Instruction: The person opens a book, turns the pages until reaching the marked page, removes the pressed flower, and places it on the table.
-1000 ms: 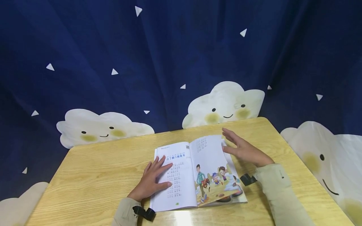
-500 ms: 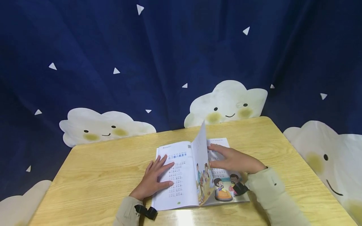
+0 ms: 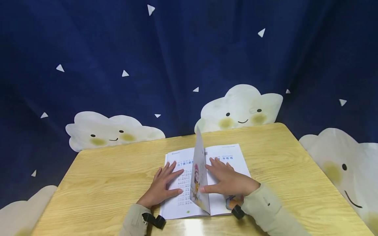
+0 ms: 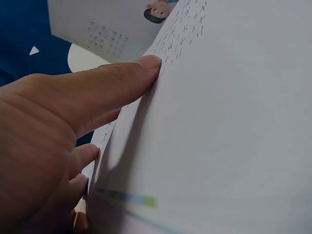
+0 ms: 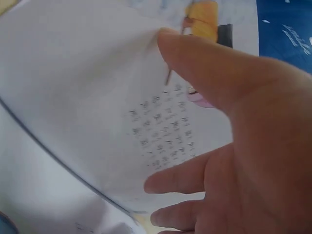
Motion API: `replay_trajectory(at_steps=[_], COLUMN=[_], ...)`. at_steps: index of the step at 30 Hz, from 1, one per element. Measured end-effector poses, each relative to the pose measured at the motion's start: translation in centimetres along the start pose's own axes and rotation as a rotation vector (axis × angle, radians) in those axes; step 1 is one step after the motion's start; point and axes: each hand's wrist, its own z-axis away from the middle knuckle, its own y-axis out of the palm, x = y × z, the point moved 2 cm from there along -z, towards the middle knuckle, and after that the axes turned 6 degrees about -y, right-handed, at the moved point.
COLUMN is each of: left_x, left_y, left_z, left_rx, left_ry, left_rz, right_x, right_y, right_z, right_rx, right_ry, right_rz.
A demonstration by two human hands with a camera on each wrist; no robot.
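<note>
the left hand [image 3: 160, 186] rests spread on the book [image 3: 181, 209]; the right hand [image 3: 228, 181], loosely outstretched, touches its raised page [image 3: 199, 168].

We see the right hand [image 5: 273, 126], its thumb [image 5: 204, 61] against a page [image 5: 92, 92], fingers [image 5: 180, 178] apart near rows of print [image 5: 163, 126]. Beside the thumb we see a yellow-orange picture [image 5: 204, 18] and blue background [image 5: 285, 41].

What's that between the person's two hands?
In the head view, an upright page stands between the left hand and the right hand, plus a strip of the printed left page.
</note>
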Motion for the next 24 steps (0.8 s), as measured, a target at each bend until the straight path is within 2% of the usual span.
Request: replay_trajectory(at_steps=[6,9,15,18,21,24], left_x=[0.0,0.0,0.2,0.4,0.6,0.7], left_y=[0.0,-0.1,-0.5,-0.9,-1.2,-1.5], left_z=[0.1,0.2,0.0,0.1,0.1,0.2], left_rx=[0.009,-0.012,-0.034,-0.019,0.012,0.024], left_ry=[-0.003,0.026,0.059,-0.017,-0.146,-0.256], left_rz=[-0.008,0.0,0.067,0.199,0.459,0.646], right_x=[0.3,0.4,0.5,0.4,0.2,0.1], right_y=[1.2,1.5,2.1,2.5,3.0,3.4], right_z=[-0.4,-0.5,-1.0,-1.2,-1.4,-1.5], right_rx=[0.014,0.003,-0.025,-0.03,-0.035,-0.04], right_ry=[-0.001,-0.013,-0.042,-0.041,-0.039,-0.036], right_rz=[0.046,0.068,0.092,0.111,0.14,0.159])
